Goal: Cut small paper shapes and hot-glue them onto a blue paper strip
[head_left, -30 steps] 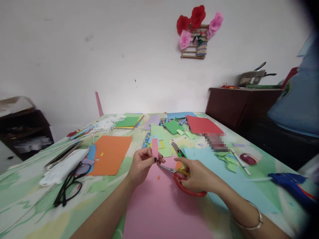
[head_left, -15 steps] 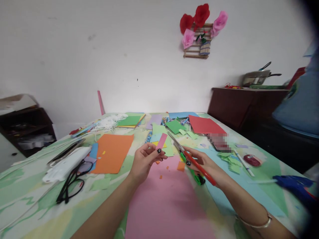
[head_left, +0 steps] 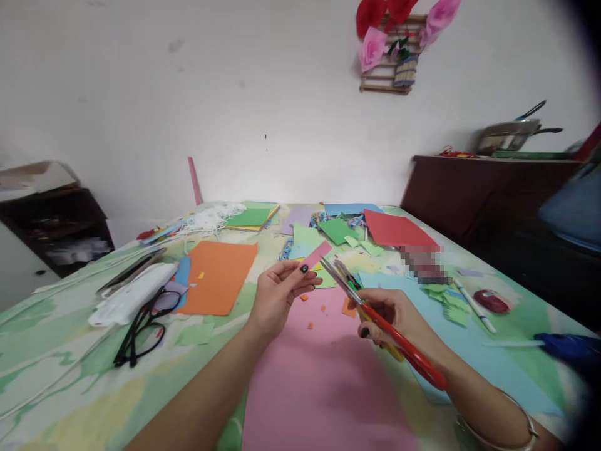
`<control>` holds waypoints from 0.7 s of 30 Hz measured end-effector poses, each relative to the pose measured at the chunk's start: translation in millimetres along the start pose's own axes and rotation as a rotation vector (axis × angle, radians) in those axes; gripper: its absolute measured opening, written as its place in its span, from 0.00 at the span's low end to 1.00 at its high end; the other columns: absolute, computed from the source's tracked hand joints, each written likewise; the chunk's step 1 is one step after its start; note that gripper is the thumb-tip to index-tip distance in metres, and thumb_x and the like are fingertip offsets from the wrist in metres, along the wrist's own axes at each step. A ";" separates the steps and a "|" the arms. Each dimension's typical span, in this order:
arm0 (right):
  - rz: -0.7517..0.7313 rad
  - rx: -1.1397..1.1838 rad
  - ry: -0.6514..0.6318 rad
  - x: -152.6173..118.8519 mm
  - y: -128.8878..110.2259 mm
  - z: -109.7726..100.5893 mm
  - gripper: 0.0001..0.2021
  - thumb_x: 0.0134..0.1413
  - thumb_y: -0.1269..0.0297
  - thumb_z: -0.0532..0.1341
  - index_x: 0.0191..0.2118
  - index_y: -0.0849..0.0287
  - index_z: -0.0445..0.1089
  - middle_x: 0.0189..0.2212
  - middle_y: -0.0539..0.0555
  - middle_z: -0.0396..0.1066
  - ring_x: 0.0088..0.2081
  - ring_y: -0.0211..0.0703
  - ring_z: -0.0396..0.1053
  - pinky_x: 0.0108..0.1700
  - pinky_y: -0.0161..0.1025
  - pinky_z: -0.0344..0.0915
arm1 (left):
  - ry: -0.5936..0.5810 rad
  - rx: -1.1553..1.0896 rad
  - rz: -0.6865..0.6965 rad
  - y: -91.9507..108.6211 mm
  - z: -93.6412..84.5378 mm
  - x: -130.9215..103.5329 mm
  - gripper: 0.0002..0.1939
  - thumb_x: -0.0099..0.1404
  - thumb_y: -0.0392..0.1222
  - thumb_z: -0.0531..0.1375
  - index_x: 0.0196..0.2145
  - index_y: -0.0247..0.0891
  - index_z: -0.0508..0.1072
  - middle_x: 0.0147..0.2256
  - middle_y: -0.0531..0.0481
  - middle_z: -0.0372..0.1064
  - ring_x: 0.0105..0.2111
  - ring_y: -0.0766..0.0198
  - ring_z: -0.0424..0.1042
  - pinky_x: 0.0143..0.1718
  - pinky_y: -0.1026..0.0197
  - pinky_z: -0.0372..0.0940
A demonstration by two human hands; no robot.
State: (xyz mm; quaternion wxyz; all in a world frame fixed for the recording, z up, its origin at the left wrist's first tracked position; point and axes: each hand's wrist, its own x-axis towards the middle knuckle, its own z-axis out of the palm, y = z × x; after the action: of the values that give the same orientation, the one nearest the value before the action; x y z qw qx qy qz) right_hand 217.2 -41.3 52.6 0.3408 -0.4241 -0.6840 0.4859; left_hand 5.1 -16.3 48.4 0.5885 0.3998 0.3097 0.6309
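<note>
My left hand [head_left: 282,294] pinches a short pink paper strip [head_left: 318,255] between thumb and fingers, its free end pointing up and to the right. My right hand [head_left: 389,313] is wrapped around red-handled scissors [head_left: 408,351]. Their blade tips lie close by the strip's free end; whether they touch it I cannot tell. Behind the blades, a green and metal tool [head_left: 350,279] is partly hidden by the right hand. Beneath both hands a large pink paper sheet [head_left: 323,388] lies on the table, with small orange scraps [head_left: 310,326] on it.
Orange paper [head_left: 220,282], black glasses [head_left: 145,332] and a white power strip [head_left: 134,294] lie left. To the right are light blue paper [head_left: 474,351], a white pen [head_left: 475,307] and a blue glue gun [head_left: 568,351]. Red paper [head_left: 399,229] and green paper [head_left: 338,231] lie farther back.
The pink strip has tilted further to the right. My right hand has turned the scissors, bringing their tips to the strip's end. The whole view has shifted slightly.
</note>
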 end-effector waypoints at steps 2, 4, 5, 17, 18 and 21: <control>-0.021 -0.021 0.009 -0.2 0.5 2.3 0.18 0.39 0.56 0.68 0.34 0.63 0.69 0.19 0.47 0.60 0.19 0.30 0.54 0.19 0.31 0.53 | -0.014 0.030 -0.019 -0.8 1.6 -1.5 0.12 0.52 0.41 0.67 0.31 0.33 0.70 0.26 0.49 0.75 0.29 0.60 0.76 0.31 0.63 0.69; -0.025 -0.039 0.010 -0.5 2.0 4.4 0.17 0.40 0.57 0.68 0.34 0.62 0.69 0.19 0.46 0.58 0.19 0.30 0.52 0.19 0.31 0.52 | -0.027 0.065 -0.039 -1.7 3.1 -3.6 0.12 0.53 0.42 0.67 0.31 0.33 0.71 0.25 0.49 0.74 0.28 0.60 0.76 0.29 0.64 0.68; -0.022 -0.050 0.010 -0.7 3.1 5.3 0.16 0.41 0.57 0.68 0.35 0.62 0.70 0.19 0.46 0.58 0.19 0.30 0.52 0.20 0.31 0.51 | -0.031 0.083 -0.048 -2.1 3.8 -4.7 0.12 0.53 0.42 0.66 0.31 0.33 0.71 0.25 0.49 0.74 0.27 0.61 0.76 0.28 0.65 0.68; -0.017 -0.128 0.026 1.9 9.0 10.9 0.16 0.39 0.58 0.68 0.34 0.61 0.70 0.17 0.44 0.55 0.20 0.31 0.50 0.22 0.33 0.50 | -0.027 0.142 -0.064 -1.9 6.1 -7.6 0.10 0.55 0.42 0.65 0.32 0.32 0.71 0.28 0.48 0.74 0.25 0.65 0.75 0.25 0.68 0.66; -0.015 -0.132 0.031 2.1 8.8 11.3 0.15 0.38 0.59 0.69 0.33 0.61 0.70 0.17 0.44 0.54 0.20 0.31 0.49 0.22 0.33 0.50 | -0.023 0.139 -0.066 -2.0 6.2 -7.5 0.10 0.55 0.42 0.64 0.32 0.32 0.71 0.27 0.49 0.73 0.25 0.65 0.75 0.25 0.68 0.66; -0.015 -0.146 0.045 2.2 8.9 12.8 0.14 0.37 0.60 0.70 0.31 0.61 0.70 0.17 0.44 0.54 0.20 0.32 0.50 0.22 0.33 0.50 | -0.012 0.129 -0.070 -2.2 6.6 -7.9 0.10 0.55 0.41 0.65 0.32 0.32 0.71 0.26 0.49 0.73 0.24 0.66 0.74 0.24 0.68 0.65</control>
State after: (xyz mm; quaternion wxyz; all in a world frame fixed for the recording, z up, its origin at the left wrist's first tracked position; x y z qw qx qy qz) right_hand 207.2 -42.6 40.4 0.3279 -0.4536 -0.7130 0.4224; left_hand 11.7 -24.4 48.6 0.5850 0.4296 0.3600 0.5861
